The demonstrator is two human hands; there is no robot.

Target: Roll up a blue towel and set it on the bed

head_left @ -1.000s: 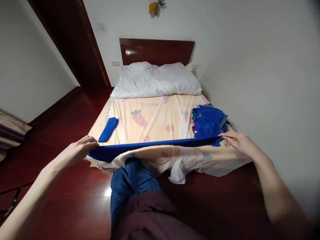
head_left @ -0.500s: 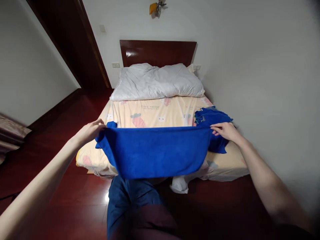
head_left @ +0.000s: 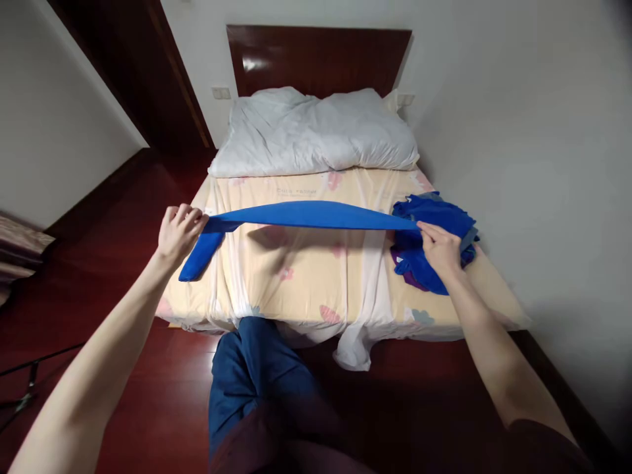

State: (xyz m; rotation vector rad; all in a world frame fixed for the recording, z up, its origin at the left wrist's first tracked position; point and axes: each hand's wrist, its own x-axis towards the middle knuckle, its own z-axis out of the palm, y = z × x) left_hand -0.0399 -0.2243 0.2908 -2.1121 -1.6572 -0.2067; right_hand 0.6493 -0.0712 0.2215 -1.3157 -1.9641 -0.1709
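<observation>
A blue cloth [head_left: 306,215] is stretched between my two hands above the bed, seen nearly edge-on as a narrow band, its shadow falling on the sheet. My left hand [head_left: 180,232] is closed on its left end, with the fingers curled over. At the right end my right hand [head_left: 442,249] pinches the other corner. Under and beside my left hand lies a narrow folded blue cloth [head_left: 201,255] on the bed. A heap of crumpled blue cloths [head_left: 437,214] lies behind and around my right hand, with a bit of purple at its lower edge.
The bed [head_left: 306,289] has a cream patterned sheet. A white quilt [head_left: 316,131] lies folded before the dark headboard [head_left: 316,56]. White thin material [head_left: 354,352] hangs over the front edge. A wall [head_left: 533,164] stands on the right; a black metal bar [head_left: 34,368] is at lower left.
The cloth has gone from hanging down broad in front of the bed to a raised, nearly flat band farther over it. The view has tilted down. Both hands keep hold of it.
</observation>
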